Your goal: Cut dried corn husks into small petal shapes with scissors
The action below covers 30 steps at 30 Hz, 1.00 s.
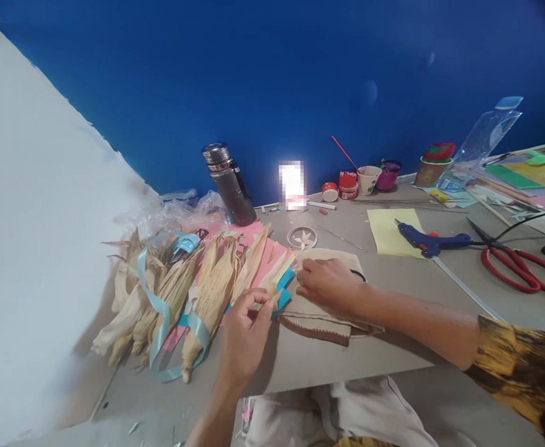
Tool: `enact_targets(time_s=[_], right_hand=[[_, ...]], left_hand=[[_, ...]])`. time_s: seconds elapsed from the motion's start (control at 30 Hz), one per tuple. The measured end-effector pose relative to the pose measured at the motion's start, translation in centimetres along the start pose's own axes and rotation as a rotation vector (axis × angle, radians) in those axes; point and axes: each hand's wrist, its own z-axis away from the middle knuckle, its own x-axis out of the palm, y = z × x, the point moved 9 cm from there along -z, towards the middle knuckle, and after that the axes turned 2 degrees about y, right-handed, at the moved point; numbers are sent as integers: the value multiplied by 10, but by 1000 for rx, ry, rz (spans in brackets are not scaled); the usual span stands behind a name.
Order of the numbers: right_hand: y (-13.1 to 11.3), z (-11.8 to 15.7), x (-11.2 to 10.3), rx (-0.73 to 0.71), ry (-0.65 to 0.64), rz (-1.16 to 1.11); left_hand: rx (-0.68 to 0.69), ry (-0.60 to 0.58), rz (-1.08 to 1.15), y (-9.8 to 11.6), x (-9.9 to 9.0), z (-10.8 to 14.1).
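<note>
My left hand [247, 332] is closed, thumb and forefinger pinching a small pale piece of corn husk [277, 300]. Just right of it, my right hand [326, 282] rests with curled fingers on a folded beige cloth [316, 329] with a brown edge; whatever its fingertips hold is hidden. Dried corn husks [214, 288] lie spread to the left, over pink paper [265, 257] and blue sheets. A light blue ribbon [163, 310] loops across them. Beyond my right hand, a ring [289, 238] surrounds a small pale star-shaped flower [304, 241].
A dark flask [233, 192] stands behind the husks. On the right lie a blue glue gun [433, 239] on yellow paper [382, 230] and red-handled scissors [509, 270]. Paint pots [348, 186], a paper cup [369, 180] and a cut plastic bottle [477, 149] line the blue wall.
</note>
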Motion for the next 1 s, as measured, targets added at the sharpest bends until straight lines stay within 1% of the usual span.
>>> enact_targets(time_s=[0.07, 0.1, 0.13, 0.17, 0.2, 0.27, 0.3, 0.33, 0.4, 0.43, 0.5, 0.57, 0.6, 0.63, 0.67, 0.7, 0.73, 0.77, 0.87, 0.93, 1.0], right_hand=[[4, 3, 0, -34, 61, 23], [9, 5, -4, -28, 120, 28], [14, 7, -12, -16, 188, 26], [19, 11, -21, -1, 263, 18], [23, 14, -30, 9, 334, 7], [23, 20, -46, 4, 452, -8], [21, 23, -52, -5, 492, -8], [18, 25, -55, -13, 519, -8], [15, 26, -56, -14, 547, -38], [15, 25, -55, -6, 554, -84], [25, 23, -51, 55, 563, -261], [46, 19, -43, 215, 545, -532], [57, 16, -35, 311, 497, -689], [65, 13, -25, 393, 423, -842], [68, 11, -16, 448, 337, -971], [68, 8, -10, 472, 259, -1063], [66, 6, -6, 472, 205, -1116], [65, 4, -6, 463, 182, -1135], [68, 5, -6, 505, 216, -1110], [71, 8, 0, 576, 235, -1132], [73, 10, 4, 626, 283, -1181]], left_hand=[[48, 94, -5, 6, -12, -8], [60, 126, 2, 10, -16, -13], [52, 124, 28, 13, -16, -18], [16, 81, 84, 14, -10, -24], [-46, 0, 171, 14, 1, -30], [-232, -203, 427, 14, 34, -37], [-322, -283, 565, 15, 50, -39], [-386, -326, 681, 16, 64, -41], [-443, -361, 816, 18, 84, -49], [-441, -352, 840, 17, 90, -53], [-398, -307, 839, 12, 95, -62], [-322, -247, 798, 7, 93, -70], [-276, -225, 767, 6, 91, -72], [-230, -209, 733, 6, 89, -73], [-188, -199, 698, 7, 88, -73], [-153, -194, 660, 9, 86, -72], [-126, -194, 623, 11, 85, -71], [-108, -198, 589, 13, 85, -70], [-84, -182, 538, 16, 81, -69], [-115, -152, 611, 13, 80, -70], [-216, -156, 748, 6, 85, -68]])
